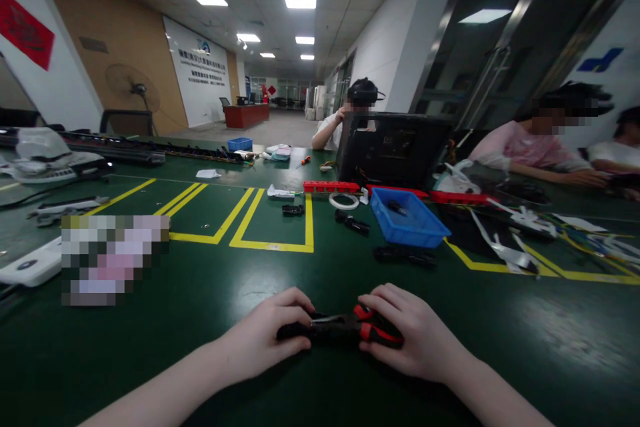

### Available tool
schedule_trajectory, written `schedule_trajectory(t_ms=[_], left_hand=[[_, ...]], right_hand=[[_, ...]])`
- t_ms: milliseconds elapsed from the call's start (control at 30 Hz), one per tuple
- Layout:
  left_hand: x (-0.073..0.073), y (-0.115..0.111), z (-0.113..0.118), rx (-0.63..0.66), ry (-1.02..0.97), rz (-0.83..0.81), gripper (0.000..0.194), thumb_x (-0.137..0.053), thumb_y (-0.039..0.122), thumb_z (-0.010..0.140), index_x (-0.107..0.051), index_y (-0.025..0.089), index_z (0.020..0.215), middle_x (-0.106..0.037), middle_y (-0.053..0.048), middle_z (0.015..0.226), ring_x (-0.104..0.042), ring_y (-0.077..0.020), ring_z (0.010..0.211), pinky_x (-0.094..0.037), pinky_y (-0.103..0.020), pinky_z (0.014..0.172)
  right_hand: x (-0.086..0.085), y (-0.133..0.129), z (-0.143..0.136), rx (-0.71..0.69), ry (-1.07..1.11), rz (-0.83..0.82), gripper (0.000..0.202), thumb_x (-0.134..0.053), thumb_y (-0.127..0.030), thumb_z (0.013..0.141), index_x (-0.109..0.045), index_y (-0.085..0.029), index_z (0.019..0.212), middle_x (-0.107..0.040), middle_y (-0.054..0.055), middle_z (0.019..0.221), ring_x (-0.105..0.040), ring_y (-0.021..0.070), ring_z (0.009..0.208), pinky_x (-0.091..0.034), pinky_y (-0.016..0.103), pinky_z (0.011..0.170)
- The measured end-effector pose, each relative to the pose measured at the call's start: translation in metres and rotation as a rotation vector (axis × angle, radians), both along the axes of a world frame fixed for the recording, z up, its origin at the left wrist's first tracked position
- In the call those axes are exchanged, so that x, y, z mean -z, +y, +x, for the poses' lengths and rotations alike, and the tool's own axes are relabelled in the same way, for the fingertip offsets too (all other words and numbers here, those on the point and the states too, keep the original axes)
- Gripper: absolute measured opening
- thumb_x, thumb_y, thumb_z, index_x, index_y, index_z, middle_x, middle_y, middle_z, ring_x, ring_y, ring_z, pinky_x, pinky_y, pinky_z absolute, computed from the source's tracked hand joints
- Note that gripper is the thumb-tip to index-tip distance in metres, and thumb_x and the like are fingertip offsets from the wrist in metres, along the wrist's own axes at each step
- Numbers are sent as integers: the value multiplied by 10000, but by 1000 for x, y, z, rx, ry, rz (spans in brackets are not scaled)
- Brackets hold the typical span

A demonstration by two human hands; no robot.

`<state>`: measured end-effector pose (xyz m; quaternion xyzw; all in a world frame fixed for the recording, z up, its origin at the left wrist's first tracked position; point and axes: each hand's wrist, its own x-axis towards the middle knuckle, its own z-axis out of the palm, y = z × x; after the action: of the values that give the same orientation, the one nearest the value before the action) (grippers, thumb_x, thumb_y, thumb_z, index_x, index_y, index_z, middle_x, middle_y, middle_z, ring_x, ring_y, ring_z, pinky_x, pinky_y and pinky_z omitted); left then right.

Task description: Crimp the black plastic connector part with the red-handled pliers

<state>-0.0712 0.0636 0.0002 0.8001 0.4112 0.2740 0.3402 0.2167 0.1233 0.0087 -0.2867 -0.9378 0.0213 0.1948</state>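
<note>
Low over the near part of the green table, my right hand [407,330] is closed round the red-and-black handles of a pair of pliers [373,331]. The jaws of the pliers point left, towards my left hand [273,330]. Between the thumb and fingers of my left hand sits a dark elongated piece [294,330]; its kind is hard to make out. A thin shiny strip shows where that piece meets the plier jaws. Whether the jaws grip it cannot be told.
Ahead stands a blue tray [410,238] with a dark item inside. Black parts [353,221], a ring of white tape [344,201] and red strips [331,187] lie nearby. Behind them is a large black case [395,147]. A white power strip [33,268] lies left. Other people sit beyond.
</note>
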Motion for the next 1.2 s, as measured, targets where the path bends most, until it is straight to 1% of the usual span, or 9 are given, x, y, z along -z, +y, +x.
schedule_trajectory(t_ms=[100, 267, 400, 567, 767, 900, 1200], left_hand=[[1, -1, 2, -6, -7, 0, 144, -628, 112, 855, -649, 198, 968, -573, -46, 1181, -583, -195, 1069, -476, -335, 948], [3, 0, 5, -21, -35, -10, 121, -601, 99, 848, -638, 189, 920, -574, -57, 1178, -579, -209, 1075, -467, -356, 960], [6, 4, 3, -17, -41, -38, 87, -620, 107, 832, -630, 182, 874, -581, -54, 1169, -581, -217, 1077, -464, -367, 961], [6, 5, 1, -8, -51, -30, 96, -628, 105, 841, -641, 185, 893, -582, -46, 1162, -582, -205, 1076, -464, -346, 953], [5, 3, 1, 13, -52, -6, 126, -611, 77, 850, -638, 181, 916, -595, -43, 1153, -590, -190, 1057, -472, -326, 937], [6, 1, 1, 11, -34, 4, 155, -612, 72, 833, -644, 184, 935, -595, -48, 1166, -595, -193, 1054, -475, -327, 941], [3, 0, 2, 8, -17, 13, 258, -563, 26, 796, -647, 197, 970, -587, -45, 1174, -588, -188, 1075, -469, -318, 964]], right_hand=[[0, -2, -1, 25, -14, -34, 445, -741, -377, 732, -611, -180, 1109, -657, 90, 997, -606, 228, 887, -500, 372, 778], [-3, -4, -5, 52, -47, -46, 445, -741, -438, 720, -616, -187, 1065, -653, 72, 967, -583, 209, 838, -459, 351, 736], [-6, -4, -8, 35, -43, -18, 428, -733, -424, 729, -615, -192, 1069, -656, 69, 965, -587, 209, 852, -448, 365, 781], [-5, -4, -9, 8, -5, 18, 413, -722, -407, 740, -611, -202, 1081, -666, 66, 968, -609, 208, 872, -454, 380, 843], [-5, -5, -9, 32, -27, 78, 476, -729, -405, 732, -604, -187, 1137, -669, 97, 1049, -629, 222, 919, -488, 360, 804], [-4, -1, -8, -20, -20, 120, 492, -717, -401, 749, -594, -173, 1167, -665, 116, 1083, -635, 233, 959, -495, 370, 819], [-1, 1, -5, -31, 1, 81, 523, -704, -436, 765, -588, -176, 1204, -662, 124, 1103, -636, 237, 969, -501, 374, 822]])
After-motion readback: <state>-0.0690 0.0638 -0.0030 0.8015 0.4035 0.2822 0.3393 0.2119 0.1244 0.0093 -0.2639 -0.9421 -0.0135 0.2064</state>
